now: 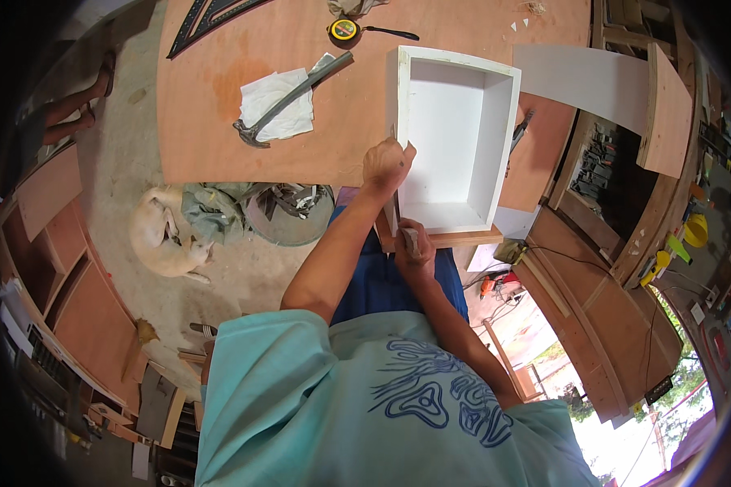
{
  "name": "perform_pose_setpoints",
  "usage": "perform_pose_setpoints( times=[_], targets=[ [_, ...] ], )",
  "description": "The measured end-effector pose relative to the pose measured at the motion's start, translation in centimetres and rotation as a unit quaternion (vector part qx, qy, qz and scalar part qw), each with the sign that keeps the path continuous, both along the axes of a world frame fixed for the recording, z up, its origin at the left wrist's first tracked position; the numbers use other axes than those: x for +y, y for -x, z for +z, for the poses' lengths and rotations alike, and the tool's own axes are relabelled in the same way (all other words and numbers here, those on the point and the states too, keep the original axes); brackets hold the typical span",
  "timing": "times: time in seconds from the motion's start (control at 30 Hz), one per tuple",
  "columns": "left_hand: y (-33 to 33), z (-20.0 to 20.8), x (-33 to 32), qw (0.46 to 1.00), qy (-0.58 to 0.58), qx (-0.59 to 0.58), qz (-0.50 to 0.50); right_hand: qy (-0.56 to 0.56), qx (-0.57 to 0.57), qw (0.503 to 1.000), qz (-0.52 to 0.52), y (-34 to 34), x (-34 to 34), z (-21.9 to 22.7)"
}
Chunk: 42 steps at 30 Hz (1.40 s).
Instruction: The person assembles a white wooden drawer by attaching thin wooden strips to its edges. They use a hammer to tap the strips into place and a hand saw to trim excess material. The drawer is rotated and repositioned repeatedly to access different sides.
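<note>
A white open-topped drawer box [445, 219] lies at the near edge of the wooden workbench, its white inside facing up. My left hand [388, 164] is closed in a fist against the box's left wall; what it grips is hidden. Lower down, at the near left corner, my right hand [417, 250] is closed round a small greyish-white piece [411, 241] whose kind I cannot make out. Between both hands a thin dark-edged strip runs along the box's left side. A claw hammer [296, 96] rests on white paper [256, 97] left of the box.
On the workbench [195, 122] lie a tape measure [344, 33], a black square [207, 24] and a dark tool [521, 130]. A dog [166, 235] lies on the floor at left, near a round tub [292, 219] of scraps. Another person's legs [73, 114] show at far left.
</note>
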<state>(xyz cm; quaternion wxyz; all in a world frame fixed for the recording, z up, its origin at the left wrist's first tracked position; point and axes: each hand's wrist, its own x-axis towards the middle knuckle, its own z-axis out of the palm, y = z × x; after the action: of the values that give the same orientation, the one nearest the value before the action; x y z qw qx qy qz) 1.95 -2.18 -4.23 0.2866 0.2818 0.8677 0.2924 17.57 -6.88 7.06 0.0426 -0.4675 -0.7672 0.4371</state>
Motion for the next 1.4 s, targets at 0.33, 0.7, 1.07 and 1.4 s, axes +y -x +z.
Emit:
perform_pose_setpoints(
  times=[0.33, 0.7, 1.07, 1.4],
  targets=[
    [-0.1, 3.6, -1.8, 0.995, 0.055, -0.080, -0.018, -0.043, 0.006, 0.998, 0.046, -0.5, -0.7, 2.0],
    [-3.2, 2.6, -5.1, 0.995, 0.028, -0.087, -0.050, -0.051, 0.034, 0.992, 0.108, -2.9, -2.0, 3.5],
    [-3.8, 1.8, -4.5, 0.994, 0.060, -0.089, -0.026, 0.046, -0.023, 0.998, 0.042, -4.5, -2.3, 2.0],
    [-3.9, 3.4, -5.6, 0.980, 0.090, -0.165, -0.060, 0.053, -0.134, 0.988, 0.060, -2.7, -2.0, 6.2]
  ],
)
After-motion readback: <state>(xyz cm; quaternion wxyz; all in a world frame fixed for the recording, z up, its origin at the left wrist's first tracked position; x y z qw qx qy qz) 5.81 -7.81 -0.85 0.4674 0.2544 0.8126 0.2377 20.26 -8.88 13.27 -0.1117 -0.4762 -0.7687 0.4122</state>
